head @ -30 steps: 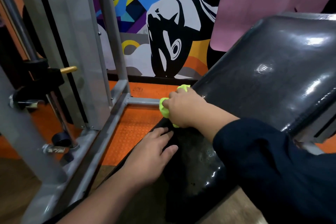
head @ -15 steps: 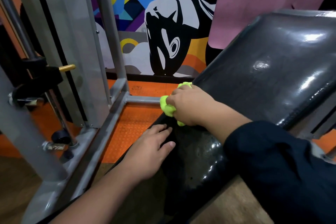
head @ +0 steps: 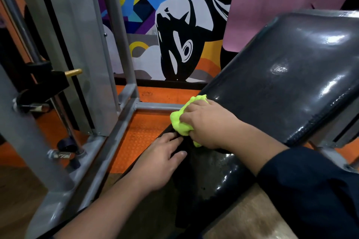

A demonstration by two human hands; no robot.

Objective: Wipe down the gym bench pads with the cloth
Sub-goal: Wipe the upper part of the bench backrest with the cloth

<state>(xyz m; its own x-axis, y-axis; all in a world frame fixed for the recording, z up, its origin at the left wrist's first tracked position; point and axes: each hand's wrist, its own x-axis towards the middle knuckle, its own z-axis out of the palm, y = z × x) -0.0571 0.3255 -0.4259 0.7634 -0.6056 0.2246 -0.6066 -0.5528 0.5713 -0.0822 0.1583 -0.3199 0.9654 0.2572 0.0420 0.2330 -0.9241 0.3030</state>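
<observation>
A shiny black back pad [head: 281,75] slopes up to the right, and a black seat pad [head: 209,176] lies below it at centre. My right hand [head: 209,122] is closed on a bunched lime-green cloth [head: 180,120] and presses it where the two pads meet, at their left edge. My left hand [head: 161,163] lies flat with fingers spread on the seat pad's left side, just below the cloth and holding nothing. A dark sleeve covers my right forearm.
A grey steel machine frame [head: 108,141] with uprights and a crossbar stands to the left on an orange rubber floor [head: 139,134]. A black adjuster with a brass pin [head: 72,72] juts from the left upright. A painted wall [head: 174,25] stands behind.
My right hand with the cloth has shifted slightly along the pads' left edge. The left hand stays flat on the seat pad, fingertips now nearer the cloth.
</observation>
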